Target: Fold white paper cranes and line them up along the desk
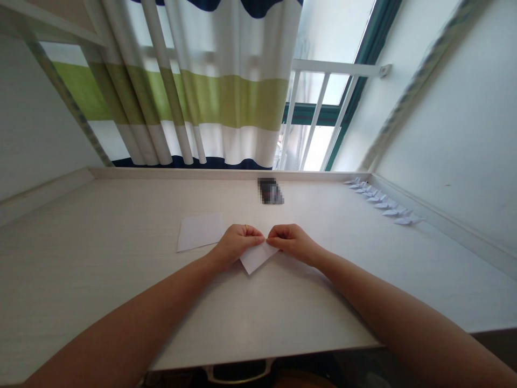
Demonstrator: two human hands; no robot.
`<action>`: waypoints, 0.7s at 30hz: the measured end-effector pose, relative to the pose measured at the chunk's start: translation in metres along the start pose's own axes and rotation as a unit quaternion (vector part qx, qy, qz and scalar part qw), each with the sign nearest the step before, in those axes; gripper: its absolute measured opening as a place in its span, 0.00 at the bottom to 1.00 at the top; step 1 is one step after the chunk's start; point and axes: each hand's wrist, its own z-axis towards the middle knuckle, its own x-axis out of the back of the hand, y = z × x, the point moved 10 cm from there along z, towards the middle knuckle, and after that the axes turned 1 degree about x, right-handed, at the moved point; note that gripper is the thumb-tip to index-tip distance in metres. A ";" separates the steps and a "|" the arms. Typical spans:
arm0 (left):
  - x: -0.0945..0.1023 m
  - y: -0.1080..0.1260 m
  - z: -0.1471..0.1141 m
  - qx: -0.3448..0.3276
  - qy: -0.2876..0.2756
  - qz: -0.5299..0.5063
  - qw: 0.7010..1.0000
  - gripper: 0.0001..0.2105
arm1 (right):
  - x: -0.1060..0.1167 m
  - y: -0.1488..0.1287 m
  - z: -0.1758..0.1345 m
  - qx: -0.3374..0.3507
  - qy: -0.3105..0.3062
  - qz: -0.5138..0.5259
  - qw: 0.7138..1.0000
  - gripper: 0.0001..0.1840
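Observation:
Between my two hands is a small piece of white paper point(254, 258), its lower corner pointing toward me. My left hand point(241, 241), with a ring on one finger, pinches its upper edge from the left. My right hand point(291, 241) pinches the same edge from the right, the fingertips of both hands almost meeting. Fingers cover the paper's upper part, so its folds there are hidden. Left of my left hand, a flat white sheet point(200, 231) lies on the table.
On the white table point(121, 269), several folded white paper figures point(383, 205) stand in a row along the right edge. A dark, pixelated object point(271, 191) lies at the back. Behind are a striped curtain point(234, 102) and a white railing point(337, 67).

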 end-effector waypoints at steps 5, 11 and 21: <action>0.007 0.001 0.004 0.000 0.003 -0.037 0.999 0.11 | 0.011 0.006 0.002 -0.026 0.016 0.068 0.997 0.06; 0.007 -0.003 0.008 0.002 -0.013 -0.017 1.000 0.12 | 0.019 0.012 0.005 -0.036 0.032 0.100 0.994 0.06; -0.013 -0.005 0.001 0.012 -0.108 0.007 0.994 0.10 | 0.025 0.008 0.003 -0.008 0.081 0.199 0.977 0.06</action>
